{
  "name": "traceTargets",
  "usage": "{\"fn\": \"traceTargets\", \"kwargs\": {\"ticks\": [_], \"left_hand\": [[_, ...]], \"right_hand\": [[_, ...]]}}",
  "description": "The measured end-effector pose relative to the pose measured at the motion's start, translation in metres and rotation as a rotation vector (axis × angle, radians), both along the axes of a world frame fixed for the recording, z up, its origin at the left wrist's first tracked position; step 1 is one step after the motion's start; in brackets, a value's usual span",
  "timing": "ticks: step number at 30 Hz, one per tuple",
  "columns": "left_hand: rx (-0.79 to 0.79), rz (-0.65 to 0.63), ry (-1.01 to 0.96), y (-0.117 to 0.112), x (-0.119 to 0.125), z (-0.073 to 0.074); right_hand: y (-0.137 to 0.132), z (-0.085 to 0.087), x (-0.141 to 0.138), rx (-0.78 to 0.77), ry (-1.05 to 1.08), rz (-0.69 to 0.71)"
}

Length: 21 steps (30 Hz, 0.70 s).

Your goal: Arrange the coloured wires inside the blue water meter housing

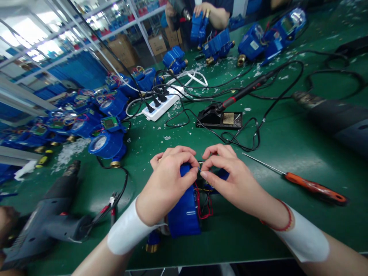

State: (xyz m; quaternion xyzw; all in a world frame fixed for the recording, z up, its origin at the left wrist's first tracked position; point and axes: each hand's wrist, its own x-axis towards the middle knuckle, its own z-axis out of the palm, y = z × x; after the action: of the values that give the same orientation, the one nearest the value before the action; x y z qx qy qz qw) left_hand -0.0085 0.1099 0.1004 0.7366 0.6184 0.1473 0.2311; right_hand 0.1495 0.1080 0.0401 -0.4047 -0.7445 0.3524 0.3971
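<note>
My left hand [174, 180] and my right hand [232, 176] meet above a blue water meter [184, 214] lying on the green workbench [247, 237]. Thumb and forefinger of each hand are pinched together, tip to tip, on what looks like a thin wire [199, 169]; most of it is hidden by the fingers. Red wires [205, 216] and darker leads hang out of the meter's open side below my fingertips. A brass fitting [152, 247] shows under my left wrist. White bands wrap both forearms.
A screwdriver [313, 186] lies right, near a soldering iron [244, 92] in its stand [230, 120]. Heat guns lie left [54, 218] and right [333, 119]. Cables trail from a white power strip [165, 103]. Several meters [107, 143] crowd the left; a co-worker's hands [205, 9] hold another opposite.
</note>
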Motion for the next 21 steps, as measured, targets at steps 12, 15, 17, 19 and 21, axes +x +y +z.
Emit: {"fn": "traceTargets", "kwargs": {"ticks": [12,15,17,19,21], "left_hand": [[-0.001,0.023,0.054,-0.01,-0.009,0.005],[0.065,0.05,0.075,-0.015,-0.006,0.004],[0.109,0.071,0.073,-0.018,-0.003,0.003],[0.142,0.091,0.066,-0.022,-0.001,0.003],[0.151,0.118,0.043,-0.026,0.0,0.003]], "right_hand": [[-0.011,-0.009,-0.004,0.39,-0.066,-0.172],[-0.014,-0.007,-0.007,0.403,-0.051,-0.175],[-0.016,-0.007,-0.008,0.43,-0.049,-0.173],[-0.018,-0.006,-0.01,0.451,-0.038,-0.171],[-0.019,-0.005,-0.01,0.446,-0.015,-0.154]]}}
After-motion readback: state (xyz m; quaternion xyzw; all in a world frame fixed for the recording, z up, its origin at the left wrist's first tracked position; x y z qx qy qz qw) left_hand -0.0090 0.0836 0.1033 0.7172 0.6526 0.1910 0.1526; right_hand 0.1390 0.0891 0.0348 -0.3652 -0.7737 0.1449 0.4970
